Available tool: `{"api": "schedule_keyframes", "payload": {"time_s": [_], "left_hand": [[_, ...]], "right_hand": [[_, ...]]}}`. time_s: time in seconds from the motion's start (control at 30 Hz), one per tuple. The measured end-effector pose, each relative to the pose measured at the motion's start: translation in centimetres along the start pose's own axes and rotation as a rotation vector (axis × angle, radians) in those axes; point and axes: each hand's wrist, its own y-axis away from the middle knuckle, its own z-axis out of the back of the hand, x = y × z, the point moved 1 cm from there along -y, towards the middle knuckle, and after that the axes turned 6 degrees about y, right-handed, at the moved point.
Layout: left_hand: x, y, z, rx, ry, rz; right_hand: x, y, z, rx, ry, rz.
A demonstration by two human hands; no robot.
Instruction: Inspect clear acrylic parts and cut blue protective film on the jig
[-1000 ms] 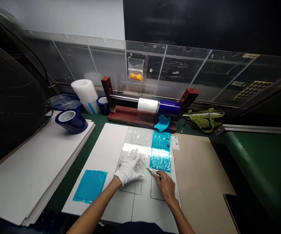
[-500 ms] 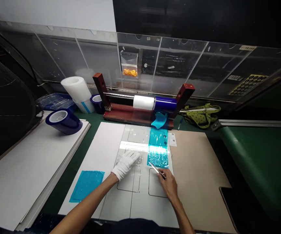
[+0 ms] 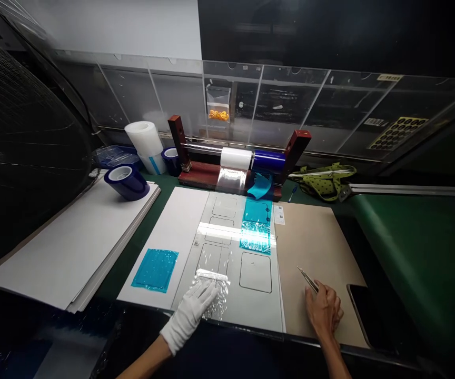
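My left hand (image 3: 194,308), in a white glove, is closed on the crumpled near end of a clear film (image 3: 216,276) at the front of the outlined sheet (image 3: 251,310). The film shines over the sheet's left column of rounded outlines. Off to the right, my bare right hand (image 3: 325,308) is closed around a slim silver cutter knife (image 3: 307,279), its tip pointing up and left above the brown board (image 3: 306,237). Blue film pieces (image 3: 256,237) cover the upper right outlines. The white roll (image 3: 236,158) hangs on the rod with clear film coming down from it.
Beside the white roll is a dark blue roll (image 3: 269,161) on the red wooden stand (image 3: 207,179). A blue film square (image 3: 155,270) lies at left. More rolls (image 3: 127,182) stand near stacked white boards (image 3: 73,237). A phone (image 3: 364,316) lies at right.
My left hand has moved toward me with the clear film, which now comes down from the white roll. My right hand has moved right, away from the blue film, still holding the knife.
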Motion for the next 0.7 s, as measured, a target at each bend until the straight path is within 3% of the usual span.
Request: {"api": "schedule_keyframes", "payload": {"time_s": [0.13, 0.3, 0.4, 0.47, 0.53, 0.6, 0.7], "left_hand": [[-0.8, 1.7, -1.1, 0.027, 0.014, -0.032], [-1.8, 2.0, 0.3, 0.067, 0.018, -0.058], [-2.2, 2.2, 1.1, 0.105, 0.002, -0.066], [-2.5, 2.1, 1.3, 0.036, -0.021, -0.057], [-3.0, 1.3, 1.5, -0.164, -0.037, -0.014], [-4.0, 0.0, 2.1, -0.308, -0.020, 0.039], [-6.8, -2.3, 3.6, -0.348, 0.025, -0.053]], "right_hand": [[0.7, 1.4, 0.8, -0.007, -0.016, 0.064], [0.1, 2.7, 1.5, 0.026, -0.098, 0.139], [-0.5, 3.4, 3.4, 0.049, -0.237, 0.206], [-0.9, 3.5, 5.9, 0.087, -0.374, 0.243], [-1.5, 2.9, 9.3, 0.086, -0.496, 0.242], [-3.0, 1.1, 13.2, -0.022, -0.531, 0.204], [-7.8, -3.4, 18.6, -0.229, -0.454, 0.015]]}}
